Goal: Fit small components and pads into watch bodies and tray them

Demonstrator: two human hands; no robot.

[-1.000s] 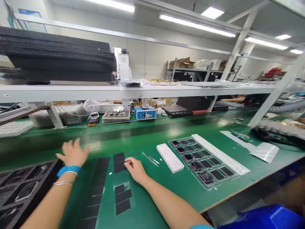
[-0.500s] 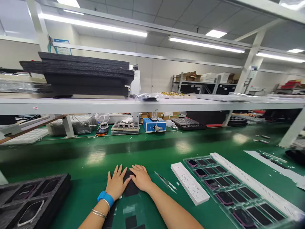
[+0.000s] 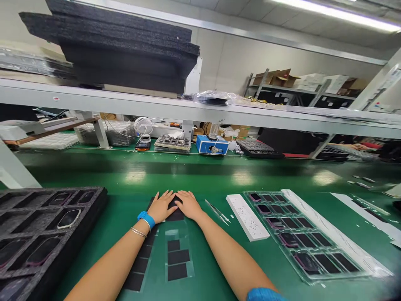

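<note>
While the person's left hand [image 3: 162,207] and right hand [image 3: 189,205] lie flat and side by side on a green work mat [image 3: 200,184], both are open, with fingers a little spread, and neither pinches anything. Under their fingertips is a dark rectangular sheet [image 3: 175,215], partly hidden, so its full shape I cannot tell. It sits at the far end of a clear plastic film [image 3: 179,234], whose long axis runs from the hands toward the person's body, and both hands are about equally near to it. Three black rectangular patches [image 3: 178,260] lie on this film, just below the hands. Beside the left hand is a black foam tray [image 3: 46,234] with shaped cut-outs. Nearest the right hand, but apart from it, lie steel tweezers [image 3: 217,211], then a white perforated strip [image 3: 247,217] and a clear plastic tray [image 3: 300,234] with dark pieces. Nothing stands between the hands and the sheet.
</note>
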